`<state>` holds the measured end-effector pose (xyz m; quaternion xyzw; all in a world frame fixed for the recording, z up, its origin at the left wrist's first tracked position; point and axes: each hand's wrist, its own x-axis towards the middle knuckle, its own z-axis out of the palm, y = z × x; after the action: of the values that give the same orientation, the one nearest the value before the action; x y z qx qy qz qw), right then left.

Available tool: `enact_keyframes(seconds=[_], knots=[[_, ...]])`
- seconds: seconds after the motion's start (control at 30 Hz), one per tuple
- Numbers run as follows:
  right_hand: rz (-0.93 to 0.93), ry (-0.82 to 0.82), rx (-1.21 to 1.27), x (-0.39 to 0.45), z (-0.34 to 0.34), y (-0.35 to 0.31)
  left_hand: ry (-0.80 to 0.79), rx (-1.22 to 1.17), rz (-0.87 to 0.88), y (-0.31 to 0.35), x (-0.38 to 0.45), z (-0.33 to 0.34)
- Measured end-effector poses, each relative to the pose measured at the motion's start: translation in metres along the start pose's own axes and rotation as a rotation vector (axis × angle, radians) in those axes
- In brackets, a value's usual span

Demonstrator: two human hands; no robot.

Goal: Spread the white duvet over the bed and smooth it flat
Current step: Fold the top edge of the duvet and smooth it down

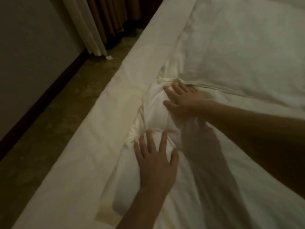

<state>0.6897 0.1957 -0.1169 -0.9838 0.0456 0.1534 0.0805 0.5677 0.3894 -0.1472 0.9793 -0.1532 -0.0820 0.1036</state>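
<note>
The white duvet (pixel 214 187) already covers the lower right of the frame, but at centre its corner is bunched into a puffy lump with gathered folds, just below the pillow (pixel 239 47) at upper right. Both hands are flat and released, gripping nothing: the left hand (pixel 156 161) presses spread fingers on the lump's near side, the right hand (pixel 183 100) on its far side by the pillow's seam. Spreading looks largely done; flattening this corner toward the bed (pixel 99 129) edge at left remains.
</note>
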Motion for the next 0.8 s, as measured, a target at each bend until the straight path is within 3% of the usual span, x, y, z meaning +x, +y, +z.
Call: enact_keyframes(seconds=[0.1,0.13,0.2,0.27,0.33,0.43,0.5,0.57,0.6,0.67,0.73,0.8], knots=[[-0.057,0.472,0.142,-0.089,-0.021,-0.023,0.109,-0.149,-0.025,0.033,0.008,-0.042],[-0.023,0.522,0.150,-0.126,-0.015,-0.022,0.160,-0.163,0.040,0.050,0.004,-0.048],[0.053,0.448,0.018,-0.184,0.004,0.012,0.135,-0.138,0.214,0.087,-0.015,-0.035],[0.067,0.240,-0.113,-0.202,0.022,0.079,0.047,-0.065,0.313,0.103,-0.038,0.005],[0.077,0.107,-0.190,-0.190,0.035,0.142,0.024,0.028,0.317,0.102,-0.043,0.040],[0.226,0.040,-0.156,-0.153,0.033,0.201,0.011,0.157,0.290,0.106,-0.039,0.058],[0.258,0.047,-0.109,-0.138,0.017,0.204,0.007,0.146,0.218,0.115,-0.040,0.047],[0.295,0.270,-0.005,-0.157,0.000,0.180,0.038,0.016,0.124,0.140,-0.051,0.028],[0.321,0.412,0.027,-0.186,-0.006,0.163,0.084,-0.067,0.172,0.161,-0.063,0.018],[0.389,0.629,0.114,-0.270,0.002,0.130,0.105,-0.167,0.499,0.214,-0.088,0.012],[0.530,0.570,0.100,-0.350,0.036,0.129,0.026,-0.039,0.807,0.260,-0.094,0.031],[0.678,0.370,0.090,-0.399,0.080,0.161,-0.017,0.103,0.909,0.288,-0.067,0.063]])
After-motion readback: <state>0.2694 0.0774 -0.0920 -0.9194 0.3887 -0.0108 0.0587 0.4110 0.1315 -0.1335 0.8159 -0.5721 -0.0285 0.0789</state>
